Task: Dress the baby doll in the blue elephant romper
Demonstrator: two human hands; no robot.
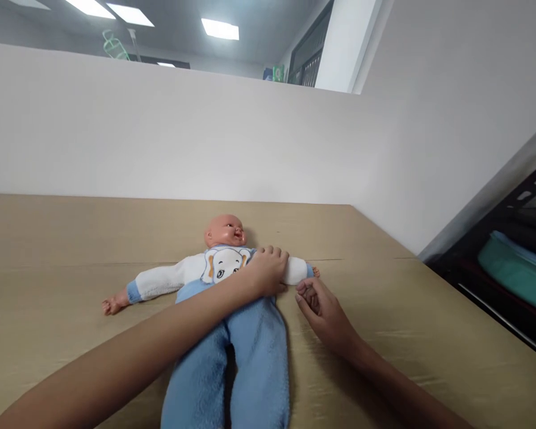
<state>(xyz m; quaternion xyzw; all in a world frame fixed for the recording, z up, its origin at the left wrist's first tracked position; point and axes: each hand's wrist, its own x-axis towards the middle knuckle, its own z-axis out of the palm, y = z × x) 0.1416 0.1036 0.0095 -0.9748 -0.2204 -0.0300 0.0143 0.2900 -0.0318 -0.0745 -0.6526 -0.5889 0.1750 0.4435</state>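
A baby doll [259,339] lies on its back on the table, its head turned to the right and its arms spread out. It wears a white top with a cartoon animal face on the chest, blue cuffs and fluffy blue trousers. Across its body reaches my left arm. My left hand [270,271] is closed around the doll's upper arm by the shoulder, on the right side of the picture. Just below the white sleeve [296,271] on that side is my right hand [320,307], its fingers loosely curled with nothing visible in them. The doll's feet are out of frame.
The brown tabletop [71,238] meets a low white partition [170,137] at the back. A white wall [451,119] rises on the right. Beside the table at the right stands a black shelf rack [482,304] with folded green cloth [513,268] on it.
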